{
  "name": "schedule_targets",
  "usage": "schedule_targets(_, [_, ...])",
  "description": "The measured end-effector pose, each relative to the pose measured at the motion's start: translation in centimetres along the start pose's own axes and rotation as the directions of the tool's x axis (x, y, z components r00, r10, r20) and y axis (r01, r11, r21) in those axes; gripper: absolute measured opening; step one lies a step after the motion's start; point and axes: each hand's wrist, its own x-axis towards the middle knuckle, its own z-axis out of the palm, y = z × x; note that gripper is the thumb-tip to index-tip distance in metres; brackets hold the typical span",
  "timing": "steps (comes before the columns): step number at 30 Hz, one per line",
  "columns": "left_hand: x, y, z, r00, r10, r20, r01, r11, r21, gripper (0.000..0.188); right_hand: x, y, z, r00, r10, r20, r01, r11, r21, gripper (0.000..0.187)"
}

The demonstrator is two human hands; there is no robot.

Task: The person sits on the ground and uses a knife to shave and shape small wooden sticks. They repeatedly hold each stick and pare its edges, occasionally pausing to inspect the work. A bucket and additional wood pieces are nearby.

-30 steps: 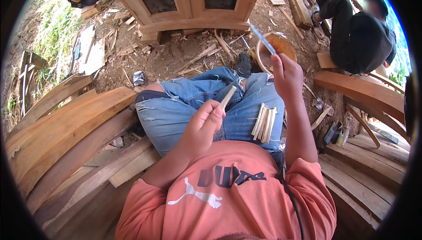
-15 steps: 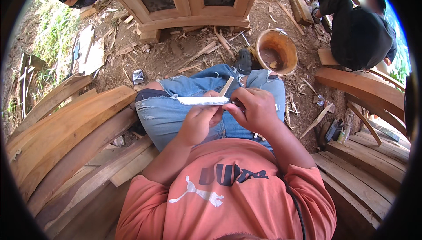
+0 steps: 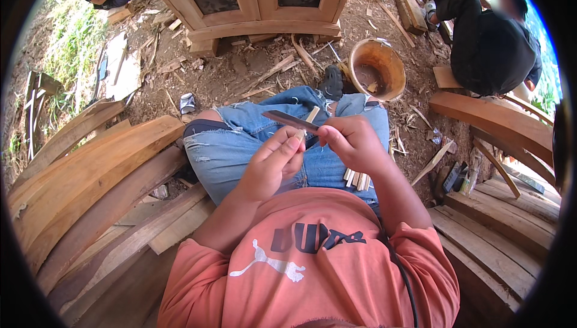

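Over my lap, my right hand (image 3: 353,143) is closed round the handle end of a knife, most of which the fingers cover. Its dark blade (image 3: 288,119) points left, slanting up to its tip. My left hand (image 3: 276,161) pinches a thin pale wooden stick (image 3: 312,113), whose far end sticks up beyond the blade. Blade and stick cross close to my left fingertips; whether they touch I cannot tell. Several short cut sticks (image 3: 358,179) lie together on my blue jeans (image 3: 210,153), beneath my right wrist.
Ahead stands a wooden panelled frame (image 3: 258,30). A worn yellowish bucket (image 3: 393,78) is beyond my right knee. Curved planks (image 3: 102,171) flank my left, boards (image 3: 487,238) my right. A can (image 3: 187,103) lies among wood scraps. Another person (image 3: 499,45) sits at far right.
The knife blade has turned from a bright, level face to a dark, slanted one, with its tip higher. My right hand has shifted slightly up and right, uncovering the sticks on my lap.
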Motion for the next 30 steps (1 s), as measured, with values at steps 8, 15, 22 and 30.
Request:
schedule_targets(8, [0.0,2.0,-2.1,0.995,0.032,-0.090,-0.047,0.985,-0.168,0.028,-0.5,5.6,-4.7,0.879,0.099,-0.466,-0.227,0.947,-0.226,0.036])
schedule_targets(15, [1.2,0.5,-0.9,0.988,0.032,-0.148,-0.038,0.998,-0.042,0.026,-0.6,-1.0,0.8,0.966,-0.199,-0.164,0.132,0.929,-0.346,0.029])
schedule_targets(22, [0.8,0.4,-1.2,0.998,-0.044,-0.043,0.033,0.973,-0.230,0.025,2.1,4.2,-2.9,0.807,0.096,-0.583,-0.188,0.977,-0.099,0.042])
schedule_targets(30, [0.9,-0.2,-0.6,0.990,-0.077,-0.116,0.056,0.984,-0.172,0.025,-0.2,0.2,1.8,0.944,-0.219,-0.246,0.132,0.936,-0.327,0.028])
